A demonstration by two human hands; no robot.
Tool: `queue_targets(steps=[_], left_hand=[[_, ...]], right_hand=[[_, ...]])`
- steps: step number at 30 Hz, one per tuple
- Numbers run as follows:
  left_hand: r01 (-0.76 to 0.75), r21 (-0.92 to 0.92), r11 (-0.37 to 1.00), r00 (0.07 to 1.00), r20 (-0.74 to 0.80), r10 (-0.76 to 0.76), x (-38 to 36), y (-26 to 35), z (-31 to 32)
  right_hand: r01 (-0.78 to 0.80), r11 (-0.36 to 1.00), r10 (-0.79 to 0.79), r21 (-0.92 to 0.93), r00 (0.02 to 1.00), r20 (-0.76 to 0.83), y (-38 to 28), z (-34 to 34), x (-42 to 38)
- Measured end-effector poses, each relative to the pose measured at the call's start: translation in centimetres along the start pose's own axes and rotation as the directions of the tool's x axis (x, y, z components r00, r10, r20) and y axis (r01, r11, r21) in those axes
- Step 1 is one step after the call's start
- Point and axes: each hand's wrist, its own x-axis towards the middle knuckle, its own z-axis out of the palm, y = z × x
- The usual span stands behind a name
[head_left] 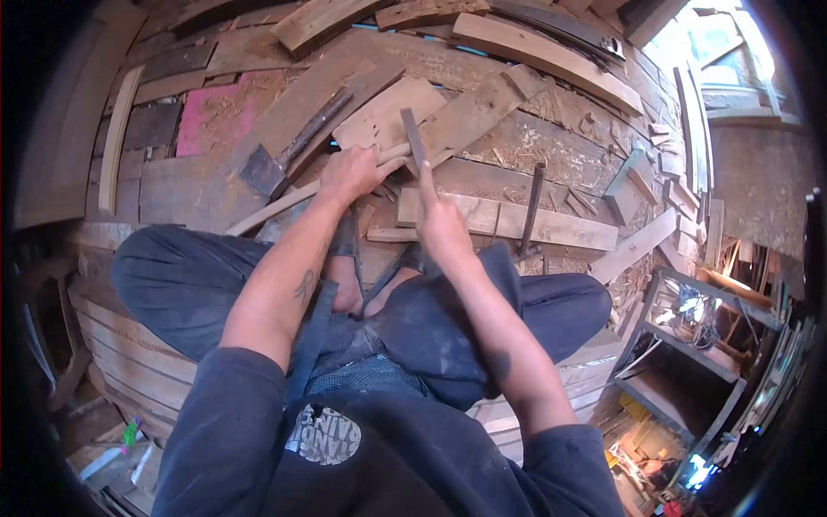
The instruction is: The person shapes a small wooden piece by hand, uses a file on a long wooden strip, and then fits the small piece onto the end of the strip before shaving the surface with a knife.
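My left hand (349, 175) is closed around a thin wooden strip (280, 207), which slants from beside my left knee up to the right. In my right hand (444, 228) is a flat-bladed chisel (413, 136), its blade pointing away from me and my index finger stretched along it; the grip is hidden in the palm. The blade crosses close to the strip's far end, over a pale board (383, 116). Left of these lies a hatchet-like tool (264, 172) with a dark handle.
I sit cross-legged on a plank floor strewn with shavings. A beam (551, 62) lies ahead, and a plank (551, 226) rests near my right knee with a dark rod-handled tool (533, 202) across it. Offcuts (633, 185) lie right; a metal-framed shelf (689, 362) stands behind them.
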Motion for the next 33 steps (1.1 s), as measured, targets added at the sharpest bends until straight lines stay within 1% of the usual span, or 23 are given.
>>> queue_targets(steps=[2,4,5,8,10,11,12,13,15,17,19,21,22,24,26,28,31,33], left_hand=[[0.017,0.003,1.0,1.0,0.014,-0.017,0.0,0.0,-0.2],[0.027,0.013,1.0,0.999,0.046,-0.028,-0.4,0.5,-0.9],[0.028,0.011,1.0,0.999,0.033,-0.028,-0.5,0.3,-0.6],[0.016,0.016,1.0,1.0,-0.002,-0.016,0.2,0.3,-0.3],[0.034,0.042,0.999,0.999,0.012,-0.034,-0.2,0.6,-0.5],[0.031,0.039,0.999,0.999,-0.036,-0.029,-0.3,0.4,-0.1],[0.029,0.037,0.999,1.0,0.005,-0.029,-0.6,0.5,-0.6],[0.022,0.027,0.999,0.999,0.047,-0.023,-0.5,0.8,-1.1],[0.026,-0.007,1.0,0.998,0.056,-0.025,0.0,1.0,-1.5],[0.04,-0.023,0.999,0.996,0.083,-0.038,-0.5,0.8,-1.3],[0.045,-0.018,0.999,0.996,0.083,-0.043,-0.2,0.9,-1.5],[0.055,0.001,0.999,0.994,0.093,-0.054,0.1,0.8,-1.1],[0.056,0.009,0.998,0.994,0.09,-0.057,0.2,0.9,-1.1],[0.054,0.015,0.998,0.995,0.078,-0.055,0.3,1.1,-1.2],[0.061,0.021,0.998,0.995,0.083,-0.062,0.2,1.1,-1.3],[0.043,0.028,0.999,0.997,0.06,-0.044,0.2,1.3,-1.4],[0.049,0.009,0.999,0.996,0.074,-0.049,0.4,1.2,-1.1],[0.054,0.001,0.999,0.995,0.085,-0.054,0.3,0.9,-1.0]], right_hand=[[-0.05,0.999,0.05,0.014,0.997,0.056,0.8,-0.3,-3.4],[-0.04,0.999,0.039,0.027,0.997,0.061,1.0,-0.6,-4.1],[-0.04,0.999,0.038,0.036,0.998,0.054,1.0,-0.7,-4.3],[0.011,0.995,-0.007,0.103,0.999,-0.035,0.2,0.5,0.2],[0.044,0.994,-0.039,0.099,0.998,-0.044,0.0,0.7,3.8],[0.059,0.993,-0.054,0.105,0.997,-0.05,-0.4,1.0,4.7],[0.041,0.996,-0.038,0.075,0.999,-0.035,-0.1,1.1,4.6],[0.032,0.998,-0.032,0.062,0.999,-0.009,-0.1,0.5,3.6],[0.009,1.0,-0.011,0.026,0.999,0.05,0.3,-0.6,-0.2],[-0.003,0.999,0.002,0.04,0.999,0.041,1.7,-0.8,-4.8],[-0.017,0.998,0.015,0.053,0.999,0.051,1.6,-0.7,-6.0],[-0.037,0.997,0.033,0.06,0.997,0.072,1.4,-0.8,-5.2],[-0.032,0.999,0.031,0.033,0.999,0.023,1.3,0.1,-3.5],[0.006,0.996,-0.003,0.086,0.999,-0.034,1.0,1.5,1.1],[0.022,0.994,-0.016,0.105,0.998,-0.058,0.5,1.6,2.7],[0.008,0.996,-0.004,0.084,0.999,-0.043,0.2,1.1,2.7],[-0.017,0.997,0.016,0.076,1.0,0.022,0.7,-0.5,-1.8],[-0.098,0.995,0.095,0.013,0.986,0.136,0.8,-1.8,-4.6]])
